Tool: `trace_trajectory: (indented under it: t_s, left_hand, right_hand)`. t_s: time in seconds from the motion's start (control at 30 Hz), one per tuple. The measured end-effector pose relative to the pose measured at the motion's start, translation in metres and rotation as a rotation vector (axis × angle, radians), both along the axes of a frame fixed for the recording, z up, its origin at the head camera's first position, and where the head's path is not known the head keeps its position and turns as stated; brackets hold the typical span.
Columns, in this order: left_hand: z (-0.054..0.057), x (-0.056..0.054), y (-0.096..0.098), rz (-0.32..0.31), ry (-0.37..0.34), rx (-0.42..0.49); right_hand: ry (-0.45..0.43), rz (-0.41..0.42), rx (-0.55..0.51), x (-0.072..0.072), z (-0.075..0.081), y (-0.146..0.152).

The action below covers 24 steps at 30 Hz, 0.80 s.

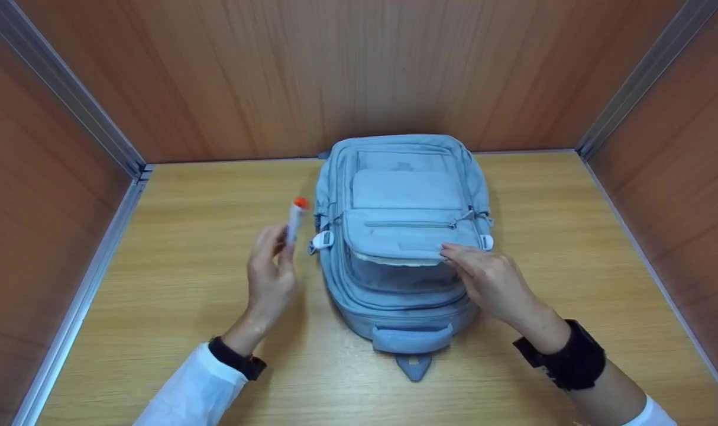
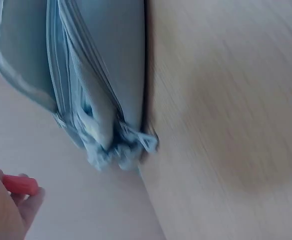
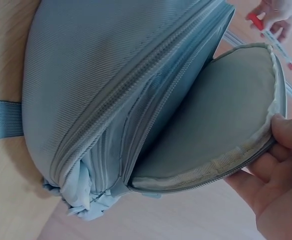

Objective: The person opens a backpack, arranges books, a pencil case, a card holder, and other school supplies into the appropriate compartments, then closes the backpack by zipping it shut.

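Note:
A light blue backpack point(image 1: 403, 195) lies flat on the wooden table point(image 1: 181, 272), its handle toward me. My right hand point(image 1: 492, 281) pinches the edge of the front pocket flap point(image 3: 220, 125) and holds it lifted, so the pocket gapes. To the left of the bag, my left hand point(image 1: 270, 275) grips a white marker with an orange cap point(image 1: 296, 220), held upright above the table. In the left wrist view the orange cap point(image 2: 20, 184) shows between the fingers, with the backpack's side point(image 2: 86, 70) beyond. The right wrist view shows the marker point(image 3: 270, 30) far behind the open flap.
Wooden panels wall in the table at the back point(image 1: 359, 71), left point(image 1: 34, 207) and right point(image 1: 684, 171). Bare tabletop lies on both sides of the bag. A strap point(image 3: 3, 117) of the backpack trails across the table in the right wrist view.

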<state>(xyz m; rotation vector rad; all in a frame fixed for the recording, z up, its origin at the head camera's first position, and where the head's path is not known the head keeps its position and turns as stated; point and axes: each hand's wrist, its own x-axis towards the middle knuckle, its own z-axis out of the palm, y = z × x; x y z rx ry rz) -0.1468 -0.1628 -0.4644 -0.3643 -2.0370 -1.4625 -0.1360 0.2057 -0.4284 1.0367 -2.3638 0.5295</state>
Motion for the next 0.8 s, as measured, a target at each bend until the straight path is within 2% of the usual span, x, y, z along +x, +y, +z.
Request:
trace_trajectory:
  t_s: [0.1,0.17,0.27,0.37,0.47,0.6,0.73,0.77,0.8]
  left_hand:
    - [-0.004,0.008,0.019,-0.056,0.201,-0.124]
    - [-0.008,0.012,0.031,-0.091,0.315,-0.243]
    - [-0.014,0.017,0.046,-0.152,0.411,-0.434]
    - [-0.019,0.020,0.058,-0.188,0.416,-0.572]
    - [-0.024,0.018,0.070,-0.190,0.378,-0.636]
    - [-0.030,0.007,0.081,-0.148,0.378,-0.694]
    - [-0.035,-0.009,0.088,-0.081,0.455,-0.758]
    - [-0.036,-0.013,0.088,-0.065,0.468,-0.785]
    - [-0.033,-0.015,0.089,-0.037,0.481,-0.813]
  right_hand:
    - [-0.004,-0.020,-0.004,0.000,0.001,0.000]
    - [-0.007,-0.031,-0.007,-0.001,0.002,0.000]
    - [-0.012,-0.041,-0.012,-0.001,0.005,-0.001]
    - [-0.005,-0.041,-0.023,-0.002,0.007,-0.001]
    - [0.009,-0.027,-0.036,-0.003,0.007,-0.001]
    - [0.023,-0.014,-0.044,-0.003,0.007,-0.001]
    - [0.019,-0.011,-0.045,-0.002,0.005,-0.001]
    - [0.020,-0.009,-0.037,-0.001,0.007,-0.002]
    - [0.025,-0.008,-0.054,0.004,0.016,-0.008]
